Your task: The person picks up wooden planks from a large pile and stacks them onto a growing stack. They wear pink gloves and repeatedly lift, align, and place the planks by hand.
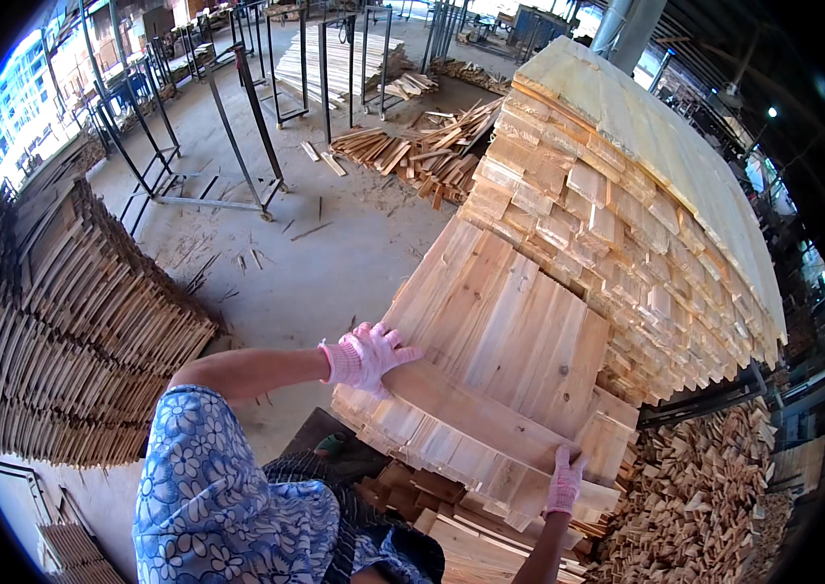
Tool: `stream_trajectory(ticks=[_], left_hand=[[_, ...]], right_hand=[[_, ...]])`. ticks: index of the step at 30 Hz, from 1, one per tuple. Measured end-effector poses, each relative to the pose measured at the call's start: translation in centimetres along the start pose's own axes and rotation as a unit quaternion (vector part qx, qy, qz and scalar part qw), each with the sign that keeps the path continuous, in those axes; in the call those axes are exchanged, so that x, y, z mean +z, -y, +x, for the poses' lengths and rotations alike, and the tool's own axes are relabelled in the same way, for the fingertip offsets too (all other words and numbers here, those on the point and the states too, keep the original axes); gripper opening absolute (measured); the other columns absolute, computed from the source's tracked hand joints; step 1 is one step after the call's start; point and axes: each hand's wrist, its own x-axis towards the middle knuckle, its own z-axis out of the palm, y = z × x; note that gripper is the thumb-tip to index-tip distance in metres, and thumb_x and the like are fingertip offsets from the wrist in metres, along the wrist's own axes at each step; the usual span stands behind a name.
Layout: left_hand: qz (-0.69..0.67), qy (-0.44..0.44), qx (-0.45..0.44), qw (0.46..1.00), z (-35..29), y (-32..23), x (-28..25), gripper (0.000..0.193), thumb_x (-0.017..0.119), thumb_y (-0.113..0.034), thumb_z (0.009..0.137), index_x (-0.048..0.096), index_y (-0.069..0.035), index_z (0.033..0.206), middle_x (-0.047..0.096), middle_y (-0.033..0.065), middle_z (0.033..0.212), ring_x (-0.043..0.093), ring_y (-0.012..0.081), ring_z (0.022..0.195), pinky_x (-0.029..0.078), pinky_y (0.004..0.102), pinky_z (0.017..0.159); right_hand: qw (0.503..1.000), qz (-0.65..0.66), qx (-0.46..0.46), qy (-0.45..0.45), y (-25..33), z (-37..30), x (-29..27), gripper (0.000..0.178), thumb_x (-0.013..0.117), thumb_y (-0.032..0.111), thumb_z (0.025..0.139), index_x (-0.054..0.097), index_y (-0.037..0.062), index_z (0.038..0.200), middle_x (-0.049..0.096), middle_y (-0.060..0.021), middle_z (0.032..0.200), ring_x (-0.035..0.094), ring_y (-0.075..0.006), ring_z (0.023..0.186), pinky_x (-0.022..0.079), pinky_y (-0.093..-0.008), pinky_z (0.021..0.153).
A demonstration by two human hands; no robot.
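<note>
A plain wooden board lies crosswise on top of a stack of planks. At its left end is my left hand in a pink-and-white knit glove, its thumb stretched along the wood and the other fingers bent over the end. My right hand, gloved alike, grips the opposite end, with some of its fingers hidden. Beneath the board, the planks run away from me side by side, and their cut ends show along the near edge.
A tall stack of pale boards rises beyond the planks. Wood offcuts heap at lower right. Another stack of thin slats stands left. Metal frames and loose wood pieces occupy the concrete floor ahead.
</note>
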Motion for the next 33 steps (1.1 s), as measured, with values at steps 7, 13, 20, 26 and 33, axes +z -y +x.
stream_trajectory(ticks=[7, 13, 20, 26, 33], left_hand=[[0.036, 0.145, 0.062, 0.987, 2.9, -1.1, -7.0, 0.1, 0.073, -0.067, 0.078, 0.034, -0.025, 0.16, 0.054, 0.0141, 0.141, 0.052, 0.037, 0.131, 0.044, 0.0516, 0.11], [-0.165, -0.173, 0.172, 0.956, 20.1, -6.0, -4.9, 0.077, 0.068, -0.054, 0.09, 0.043, -0.017, 0.154, 0.053, 0.0179, 0.144, 0.047, 0.041, 0.137, 0.039, 0.055, 0.115], [0.07, -0.211, 0.162, 0.961, 21.9, -12.3, -3.1, 0.074, 0.066, -0.053, 0.092, 0.045, -0.021, 0.154, 0.036, 0.0192, 0.157, 0.027, 0.0399, 0.151, 0.017, 0.0566, 0.125], [0.105, -0.207, 0.182, 0.955, 22.9, -11.5, -2.5, 0.078, 0.062, -0.059, 0.091, 0.041, -0.025, 0.158, 0.035, 0.0212, 0.158, 0.028, 0.0408, 0.15, 0.017, 0.0586, 0.123], [0.089, -0.243, 0.23, 0.938, 24.0, -11.0, -2.5, 0.078, 0.064, -0.058, 0.088, 0.045, -0.023, 0.155, 0.036, 0.0195, 0.154, 0.03, 0.0412, 0.147, 0.021, 0.0593, 0.122]], right_hand=[[0.917, 0.364, 0.09, 0.132, -4.8, 2.5, -3.9, 0.055, 0.066, 0.047, 0.099, 0.053, 0.0133, 0.141, 0.063, -0.0144, 0.127, 0.058, -0.0293, 0.117, 0.046, -0.0426, 0.102], [0.92, 0.383, 0.079, -0.035, -16.5, 4.7, -4.7, 0.035, 0.064, 0.034, 0.101, 0.055, 0.0128, 0.128, 0.057, 0.0017, 0.086, 0.054, -0.0117, 0.074, 0.048, -0.0298, 0.065], [0.97, 0.04, 0.174, -0.165, -24.2, -2.2, -4.0, 0.063, 0.062, 0.04, 0.092, 0.057, 0.0044, 0.143, 0.069, -0.0229, 0.116, 0.064, -0.0361, 0.107, 0.049, -0.0454, 0.094], [0.96, -0.127, 0.244, -0.043, -20.5, 2.0, 0.1, 0.085, 0.074, 0.049, 0.089, 0.04, 0.0091, 0.156, 0.06, -0.0258, 0.139, 0.058, -0.0379, 0.13, 0.047, -0.0427, 0.11], [0.975, -0.1, 0.196, -0.022, -23.0, 3.3, 1.1, 0.101, 0.082, 0.051, 0.08, 0.032, 0.0151, 0.16, 0.065, -0.025, 0.132, 0.061, -0.04, 0.127, 0.049, -0.046, 0.106]])
